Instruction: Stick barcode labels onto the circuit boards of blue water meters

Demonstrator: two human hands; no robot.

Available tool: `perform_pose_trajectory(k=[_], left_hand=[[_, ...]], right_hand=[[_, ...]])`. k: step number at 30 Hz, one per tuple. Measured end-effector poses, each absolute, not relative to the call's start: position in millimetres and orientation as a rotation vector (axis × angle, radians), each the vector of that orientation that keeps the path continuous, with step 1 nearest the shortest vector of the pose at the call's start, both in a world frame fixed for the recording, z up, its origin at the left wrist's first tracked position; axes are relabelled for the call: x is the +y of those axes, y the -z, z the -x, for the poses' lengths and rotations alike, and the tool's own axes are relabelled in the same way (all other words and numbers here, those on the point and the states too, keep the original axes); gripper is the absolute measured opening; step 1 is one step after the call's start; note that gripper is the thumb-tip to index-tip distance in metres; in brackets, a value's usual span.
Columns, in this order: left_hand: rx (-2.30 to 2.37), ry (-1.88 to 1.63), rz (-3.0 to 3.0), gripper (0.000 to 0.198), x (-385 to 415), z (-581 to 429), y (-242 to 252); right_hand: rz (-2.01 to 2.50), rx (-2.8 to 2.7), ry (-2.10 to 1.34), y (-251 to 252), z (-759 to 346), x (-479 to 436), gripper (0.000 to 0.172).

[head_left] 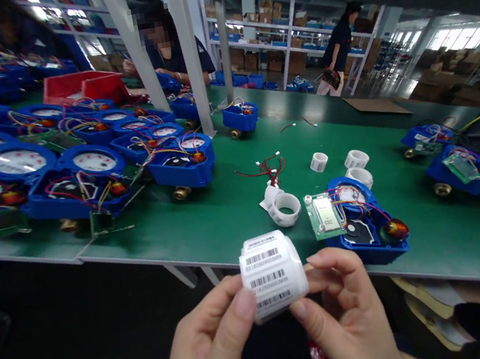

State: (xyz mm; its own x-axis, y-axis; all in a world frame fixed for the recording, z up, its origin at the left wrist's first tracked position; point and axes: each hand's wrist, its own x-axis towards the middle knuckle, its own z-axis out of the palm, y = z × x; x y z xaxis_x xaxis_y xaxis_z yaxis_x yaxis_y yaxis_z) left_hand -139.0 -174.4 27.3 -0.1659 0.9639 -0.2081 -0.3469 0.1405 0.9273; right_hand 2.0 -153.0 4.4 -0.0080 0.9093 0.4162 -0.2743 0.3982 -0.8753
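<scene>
A white roll of barcode labels is held up in front of the bench's near edge, its printed rows facing me. My left hand is closed on its left side, the thumb pressed over the labels. Thumb and fingers of my right hand pinch the roll's right edge. Just beyond my right hand sits a blue meter housing with wires and a brass fitting. A green circuit board with a small display leans at its left. Another label roll lies on the green bench behind the held one.
Several small label rolls and a bunch of red-black wires lie on the bench top. Blue housings crowd the left, with more at right. A red bin and metal posts stand behind. Other people are beyond.
</scene>
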Motion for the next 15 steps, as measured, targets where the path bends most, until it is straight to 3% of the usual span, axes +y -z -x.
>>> perform_pose_trajectory(k=[10, 15], left_hand=[[1.22, -1.442, -0.642, 0.02, -166, 131, -34], [1.387, -1.499, -0.921, 0.021, -172, 136, -21]], right_hand=[[0.655, -1.285, -1.048, -1, -5, -151, 0.051], [0.692, -1.3, -1.038, 5, -6, -151, 0.053]])
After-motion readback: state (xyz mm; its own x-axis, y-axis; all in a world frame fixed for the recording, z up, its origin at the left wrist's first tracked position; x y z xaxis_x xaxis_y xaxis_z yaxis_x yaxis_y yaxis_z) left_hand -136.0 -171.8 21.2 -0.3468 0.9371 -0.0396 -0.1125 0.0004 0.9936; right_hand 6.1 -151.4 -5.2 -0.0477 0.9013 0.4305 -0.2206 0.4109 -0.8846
